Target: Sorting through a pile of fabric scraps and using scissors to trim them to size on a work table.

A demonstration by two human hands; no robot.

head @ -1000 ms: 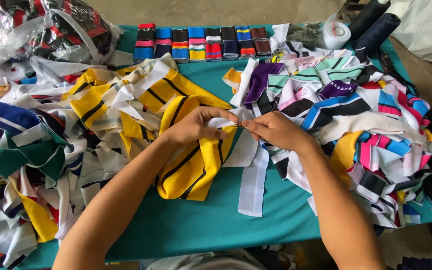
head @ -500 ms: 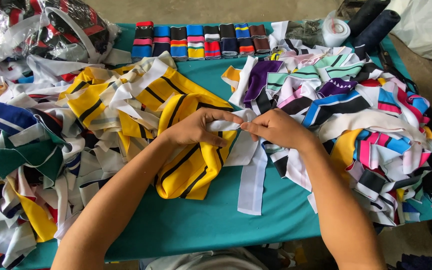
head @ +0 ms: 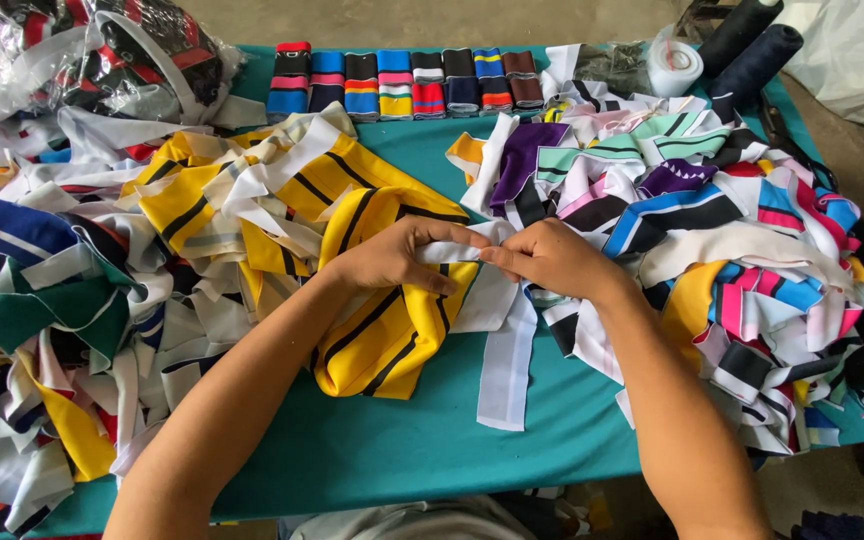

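Both hands meet at the middle of the teal-covered counter [head: 372, 450], the left hand [head: 392, 255] and right hand [head: 552, 258] each pinching the top of a white fabric strip [head: 507, 350] that hangs down onto the counter. It lies beside a yellow knit piece with black stripes [head: 382, 340], between heaps of striped collar pieces [head: 712, 220].

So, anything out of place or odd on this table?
Nothing damaged or spilled. The fabric pieces lie in loose heaps left and right, unlike the tidy row of folded striped pieces at the far edge. Both hands, left hand and right hand, pinch a white strip that hangs over the teal table.
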